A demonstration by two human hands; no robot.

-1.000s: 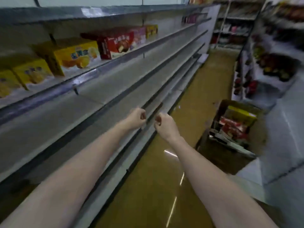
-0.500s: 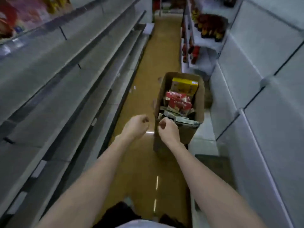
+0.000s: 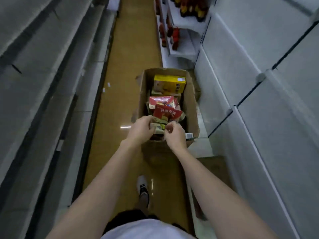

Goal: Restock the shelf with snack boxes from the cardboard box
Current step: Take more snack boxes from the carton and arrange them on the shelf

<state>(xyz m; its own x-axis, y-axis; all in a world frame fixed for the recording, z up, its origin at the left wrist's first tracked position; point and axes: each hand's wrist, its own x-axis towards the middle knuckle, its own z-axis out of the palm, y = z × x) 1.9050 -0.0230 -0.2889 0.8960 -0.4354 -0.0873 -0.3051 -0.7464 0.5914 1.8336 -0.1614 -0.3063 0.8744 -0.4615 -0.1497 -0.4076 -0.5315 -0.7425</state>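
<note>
Aisle seen from above, ordered by size. The shelf runs along the left as 1 long bank of grey tiers; the part in view carries no stock. A second bank of grey panels fills the right side, and at its far end stand dark bottles with red labels. Between the 2 banks lies the brown glossy floor, on which 1 shoe shows near the bottom edge.

The cardboard box stands open on the floor, close against the right bank. Inside, a yellow snack box lies at the far end, 2 red snack boxes are tilted one over the other in the middle, and flatter pale packs sit at the near end.

The left hand reaches over the near rim with fingers curled down onto a pale pack; whether it has a firm hold cannot be told. The right hand hovers just beside it, fingers loosely curled, thumb and forefinger nearly meeting, apparently holding nothing.

Risks, as judged: the contents are stacked loosely and aslant, so pulling a lower pack could tip the red boxes or spill them over the rim. A shallow fingertip hold may let the pack slip.
</note>
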